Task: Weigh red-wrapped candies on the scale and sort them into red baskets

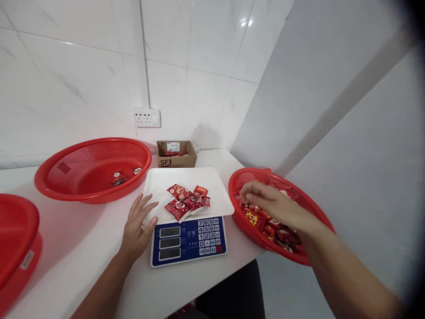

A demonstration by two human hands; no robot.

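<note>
Several red packets [179,209] lie in a loose pile on the white tray [154,184] of a digital scale [192,243]. My left hand [137,226] is at the tray's left edge, fingers spread, holding nothing. Over the right red basket [314,206], which holds many red packets [254,218], hovers my right hand [265,199]. Its fingers are bent and partly overlap one another, and whether anything is between them is hidden.
A red mesh basket [93,195] with a few packets stands at the back left. Another red basket [31,230] is at the left edge. Behind the scale, a small cardboard box [177,161] holds packets near the wall socket [146,118].
</note>
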